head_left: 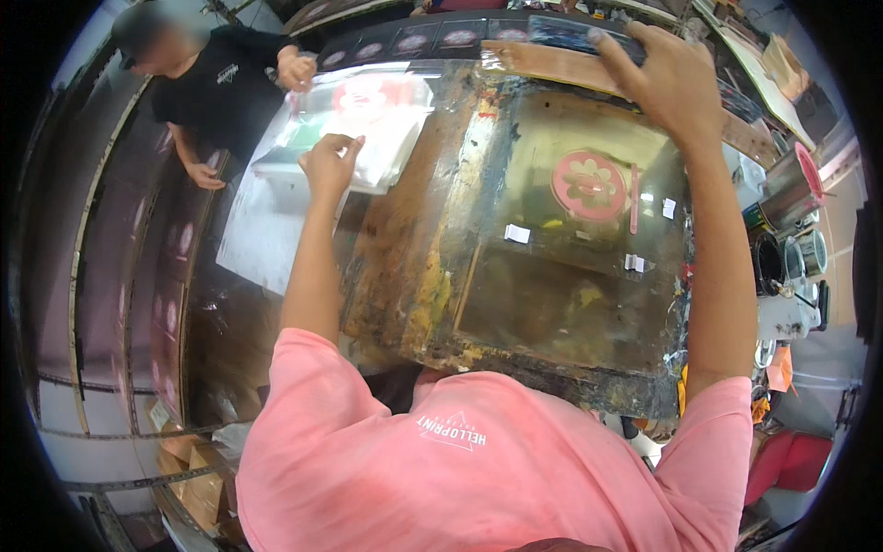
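My left hand (333,166) reaches to the left, its thumb and fingertips pinched together at the near edge of a plastic sheet (405,115). That sheet lies on a loose, glossy pile and bears a pink round print (361,96). My right hand (664,81) is at the far side of a printing screen (552,304), thumb and fingers spread over its wooden frame bar (552,69). Whether it touches the bar, I cannot tell. Through the screen's yellowish mesh shows a pink flower design (589,186) with a narrow pink strip (634,198) beside it.
Small white tabs (517,234) sit on the screen. A co-worker (221,87) in black stands at the far left, one hand near the sheets. Printed dark pieces (414,41) lie on racks behind. Pots and cans (768,258) stand at right.
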`<action>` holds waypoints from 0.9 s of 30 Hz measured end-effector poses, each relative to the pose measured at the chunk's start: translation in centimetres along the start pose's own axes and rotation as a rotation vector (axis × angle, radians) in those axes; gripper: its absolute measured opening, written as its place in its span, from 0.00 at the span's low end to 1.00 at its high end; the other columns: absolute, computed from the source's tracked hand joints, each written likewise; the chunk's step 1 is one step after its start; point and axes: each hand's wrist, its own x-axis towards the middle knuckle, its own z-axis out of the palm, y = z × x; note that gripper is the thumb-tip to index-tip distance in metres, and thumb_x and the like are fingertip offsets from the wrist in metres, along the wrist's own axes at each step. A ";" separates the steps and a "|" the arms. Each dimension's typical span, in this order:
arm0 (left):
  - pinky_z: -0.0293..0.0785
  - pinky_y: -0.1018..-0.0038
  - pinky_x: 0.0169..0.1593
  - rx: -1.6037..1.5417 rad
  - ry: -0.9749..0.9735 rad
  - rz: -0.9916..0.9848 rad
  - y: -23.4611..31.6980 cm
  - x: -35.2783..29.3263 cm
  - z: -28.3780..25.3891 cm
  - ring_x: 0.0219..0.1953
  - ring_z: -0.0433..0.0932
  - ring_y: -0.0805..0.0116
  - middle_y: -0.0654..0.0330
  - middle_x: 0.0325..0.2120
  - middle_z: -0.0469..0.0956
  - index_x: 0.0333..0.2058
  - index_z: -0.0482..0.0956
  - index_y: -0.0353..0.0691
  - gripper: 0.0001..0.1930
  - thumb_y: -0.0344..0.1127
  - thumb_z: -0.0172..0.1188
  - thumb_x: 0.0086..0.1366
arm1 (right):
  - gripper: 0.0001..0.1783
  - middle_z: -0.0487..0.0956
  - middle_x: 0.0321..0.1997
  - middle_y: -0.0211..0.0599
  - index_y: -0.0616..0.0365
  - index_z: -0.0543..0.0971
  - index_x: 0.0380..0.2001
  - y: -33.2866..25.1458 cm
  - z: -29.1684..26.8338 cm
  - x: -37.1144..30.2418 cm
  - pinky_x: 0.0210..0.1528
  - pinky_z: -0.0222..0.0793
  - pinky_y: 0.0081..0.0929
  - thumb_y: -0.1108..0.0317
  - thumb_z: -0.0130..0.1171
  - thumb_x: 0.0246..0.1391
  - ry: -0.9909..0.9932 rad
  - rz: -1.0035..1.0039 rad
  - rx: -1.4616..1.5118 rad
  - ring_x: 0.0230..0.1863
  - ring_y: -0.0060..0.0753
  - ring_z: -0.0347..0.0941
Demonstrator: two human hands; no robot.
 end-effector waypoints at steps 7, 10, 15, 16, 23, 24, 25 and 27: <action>0.63 0.50 0.71 -0.126 -0.361 0.388 15.1 -6.9 3.1 0.37 0.85 0.53 0.52 0.30 0.87 0.36 0.89 0.42 0.21 0.57 0.66 0.67 | 0.39 0.82 0.23 0.55 0.63 0.85 0.23 -0.2 -0.3 2.6 0.43 0.75 0.49 0.33 0.51 0.62 -0.048 0.134 0.109 0.31 0.56 0.83; 0.45 0.43 0.77 -0.049 -0.507 0.602 17.4 -12.0 10.9 0.68 0.68 0.46 0.44 0.63 0.74 0.60 0.79 0.39 0.46 0.77 0.56 0.62 | 0.40 0.83 0.24 0.56 0.64 0.86 0.23 0.4 0.0 3.5 0.44 0.75 0.51 0.33 0.51 0.62 -0.067 0.122 0.119 0.31 0.56 0.83; 0.35 0.40 0.78 -0.239 -0.657 0.809 27.3 -14.4 15.8 0.77 0.50 0.38 0.44 0.75 0.56 0.72 0.64 0.36 0.65 0.88 0.53 0.51 | 0.39 0.84 0.26 0.56 0.64 0.86 0.25 1.3 -1.7 3.7 0.43 0.76 0.50 0.35 0.49 0.63 -0.185 0.098 0.177 0.31 0.54 0.84; 0.36 0.40 0.78 -0.237 -0.673 0.851 29.1 -14.5 16.0 0.78 0.49 0.39 0.44 0.75 0.56 0.73 0.62 0.37 0.65 0.87 0.55 0.50 | 0.40 0.84 0.27 0.58 0.65 0.87 0.25 1.6 0.0 4.0 0.44 0.78 0.48 0.36 0.48 0.64 -0.112 0.110 0.183 0.32 0.56 0.84; 0.32 0.32 0.76 -0.353 -0.635 0.959 33.0 -16.5 16.0 0.73 0.58 0.40 0.45 0.70 0.64 0.68 0.71 0.38 0.64 0.89 0.55 0.46 | 0.40 0.86 0.35 0.60 0.68 0.87 0.30 0.8 -1.4 4.6 0.51 0.78 0.49 0.36 0.47 0.65 -0.119 0.146 0.120 0.42 0.60 0.84; 0.32 0.31 0.75 -0.378 -0.618 0.969 32.9 -16.7 16.1 0.72 0.60 0.40 0.45 0.69 0.65 0.67 0.72 0.38 0.64 0.89 0.56 0.45 | 0.40 0.86 0.36 0.60 0.68 0.87 0.30 1.0 -2.0 5.0 0.51 0.78 0.49 0.36 0.47 0.65 -0.170 0.163 0.137 0.42 0.60 0.84; 0.31 0.30 0.75 -0.403 -0.600 0.977 32.8 -16.8 16.2 0.72 0.61 0.40 0.45 0.68 0.66 0.66 0.74 0.38 0.63 0.89 0.56 0.45 | 0.41 0.86 0.37 0.60 0.68 0.87 0.31 1.1 -2.6 5.3 0.52 0.78 0.49 0.36 0.47 0.66 -0.224 0.181 0.155 0.43 0.60 0.84; 0.31 0.29 0.75 -0.444 -0.580 0.986 32.7 -16.8 16.4 0.71 0.62 0.41 0.46 0.67 0.67 0.64 0.75 0.38 0.63 0.89 0.56 0.45 | 0.41 0.86 0.37 0.61 0.69 0.87 0.32 -0.3 -2.0 5.0 0.53 0.78 0.49 0.35 0.47 0.65 -0.145 0.254 0.066 0.44 0.61 0.83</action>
